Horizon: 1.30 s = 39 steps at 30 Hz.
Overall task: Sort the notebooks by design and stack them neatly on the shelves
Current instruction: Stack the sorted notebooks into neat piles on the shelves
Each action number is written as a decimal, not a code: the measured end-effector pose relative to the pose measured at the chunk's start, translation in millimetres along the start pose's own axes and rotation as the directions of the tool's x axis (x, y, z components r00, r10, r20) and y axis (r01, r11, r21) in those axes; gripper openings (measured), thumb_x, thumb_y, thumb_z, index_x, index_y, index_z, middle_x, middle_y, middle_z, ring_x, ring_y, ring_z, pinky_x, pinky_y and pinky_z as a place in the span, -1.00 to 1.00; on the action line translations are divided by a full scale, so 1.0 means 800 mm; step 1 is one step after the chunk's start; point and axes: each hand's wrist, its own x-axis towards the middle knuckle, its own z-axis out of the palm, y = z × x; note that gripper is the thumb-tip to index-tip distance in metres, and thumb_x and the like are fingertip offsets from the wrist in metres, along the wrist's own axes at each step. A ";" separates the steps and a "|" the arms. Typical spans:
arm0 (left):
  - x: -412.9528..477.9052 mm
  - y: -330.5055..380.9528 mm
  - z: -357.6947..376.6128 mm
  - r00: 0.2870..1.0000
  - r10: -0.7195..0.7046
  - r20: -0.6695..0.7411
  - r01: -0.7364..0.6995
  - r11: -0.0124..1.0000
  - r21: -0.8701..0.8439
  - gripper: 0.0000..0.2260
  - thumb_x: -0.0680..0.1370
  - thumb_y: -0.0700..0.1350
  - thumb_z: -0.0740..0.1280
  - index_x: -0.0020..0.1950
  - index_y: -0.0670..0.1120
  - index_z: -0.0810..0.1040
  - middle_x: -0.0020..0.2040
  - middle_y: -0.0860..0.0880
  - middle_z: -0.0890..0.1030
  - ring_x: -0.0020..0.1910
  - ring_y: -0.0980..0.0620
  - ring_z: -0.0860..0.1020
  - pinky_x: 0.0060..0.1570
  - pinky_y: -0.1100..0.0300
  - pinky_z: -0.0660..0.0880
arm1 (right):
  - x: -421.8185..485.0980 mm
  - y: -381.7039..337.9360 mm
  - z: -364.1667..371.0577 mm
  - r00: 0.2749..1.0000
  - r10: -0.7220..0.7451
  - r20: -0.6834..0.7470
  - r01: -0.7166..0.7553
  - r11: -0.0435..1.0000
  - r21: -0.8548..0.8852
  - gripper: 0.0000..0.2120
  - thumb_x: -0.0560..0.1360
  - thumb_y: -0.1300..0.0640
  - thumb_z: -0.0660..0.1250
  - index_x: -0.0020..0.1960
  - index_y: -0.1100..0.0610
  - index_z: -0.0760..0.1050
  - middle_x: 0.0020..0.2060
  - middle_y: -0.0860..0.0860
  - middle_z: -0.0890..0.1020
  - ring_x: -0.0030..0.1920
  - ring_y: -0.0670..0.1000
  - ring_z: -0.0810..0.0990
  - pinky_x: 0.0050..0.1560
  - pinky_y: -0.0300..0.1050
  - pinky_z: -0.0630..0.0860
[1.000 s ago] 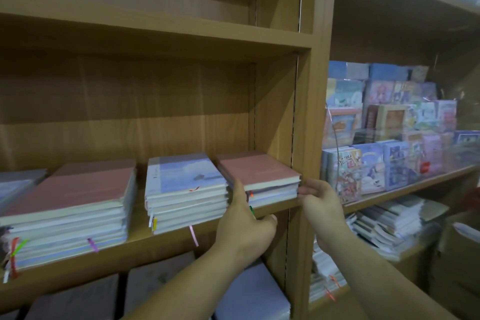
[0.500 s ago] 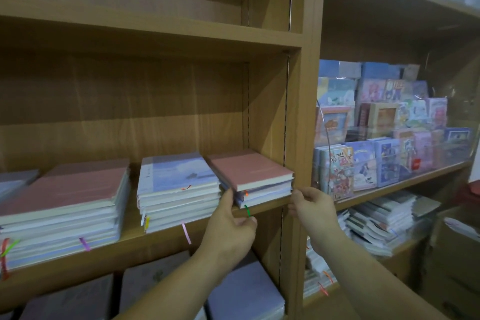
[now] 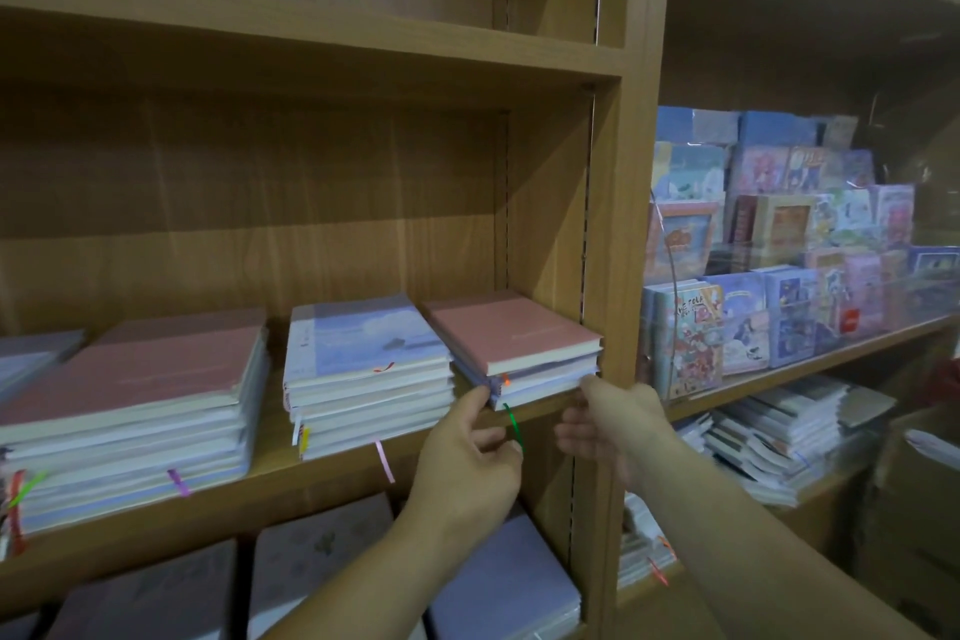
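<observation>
Three stacks (image 3: pixel 366 353) already shelved. Probably only the right stack (image 3: pixel 511 333) left to square, with left hand (image 3: pixel 467 463) and right hand (image 3: pixel 610 424) pressing its corners, nothing pinched.

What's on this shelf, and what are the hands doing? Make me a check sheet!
Surface: wooden shelf, holding notebook stacks.
Job's things: tall pink-top stack left, blue stack middle, short pink-top stack right.
Clutter: nothing seen.
Hands: left hand thumb touches the short stack's left front corner; right hand touches its right front corner; grip unclear.
Cables: nothing seen, only ribbons.
Surroundings: colourful packs in the right bay; notebooks below.
</observation>
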 end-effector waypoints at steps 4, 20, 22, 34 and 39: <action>-0.002 -0.012 -0.003 1.000 0.002 0.021 -0.002 1.000 0.011 -0.44 0.58 -0.30 0.34 0.30 0.35 0.35 0.17 0.12 0.59 0.02 0.43 0.58 -0.09 0.48 0.51 | 0.001 0.012 0.005 0.999 -0.028 0.035 0.030 0.997 -0.068 -0.78 0.67 0.15 0.23 0.24 0.26 0.43 -0.23 0.19 0.63 -0.38 0.10 0.63 -0.41 -0.09 0.59; -0.005 0.009 -0.010 0.989 0.140 -0.045 -0.137 0.989 0.057 -0.40 0.59 -0.24 0.32 0.16 0.56 0.39 -0.06 0.33 0.66 -0.07 -0.02 0.65 0.03 -0.05 0.62 | 0.001 0.009 -0.007 0.834 -0.528 -0.159 0.481 0.837 -0.260 -0.91 0.58 0.10 0.28 0.07 0.06 0.44 -0.03 0.03 0.56 -0.02 0.06 0.56 -0.02 0.02 0.51; -0.012 0.015 -0.016 0.961 0.271 -0.064 -0.254 0.947 0.195 -0.45 0.61 -0.14 0.33 0.43 0.41 0.31 0.22 0.38 0.54 0.19 0.25 0.54 0.22 0.17 0.54 | 0.002 0.003 -0.017 0.840 -0.534 -0.099 0.498 0.830 -0.252 -0.80 0.60 0.18 0.27 0.21 0.02 0.46 0.08 -0.07 0.57 0.10 -0.02 0.55 0.18 0.00 0.51; -0.023 0.013 -0.017 0.979 0.202 -0.002 -0.198 0.962 0.189 -0.47 0.58 -0.06 0.34 0.47 0.34 0.28 0.00 0.19 0.60 -0.24 0.29 0.48 -0.03 0.29 0.46 | 0.004 0.014 -0.012 0.924 -0.382 -0.026 0.376 0.917 -0.134 -0.60 0.54 0.23 0.34 0.38 0.08 0.51 0.16 -0.01 0.65 0.19 0.01 0.60 0.33 0.08 0.51; -0.024 0.018 -0.027 0.996 0.088 0.003 -0.087 0.975 0.203 -0.29 0.62 -0.08 0.34 0.67 0.08 0.04 -0.24 0.02 0.67 -0.19 0.14 0.61 -0.22 0.56 0.36 | -0.006 0.011 0.005 0.948 -0.296 0.113 0.313 0.932 -0.181 -0.43 0.51 0.18 0.34 0.51 0.14 0.36 0.15 0.01 0.61 0.15 0.05 0.59 0.18 0.04 0.57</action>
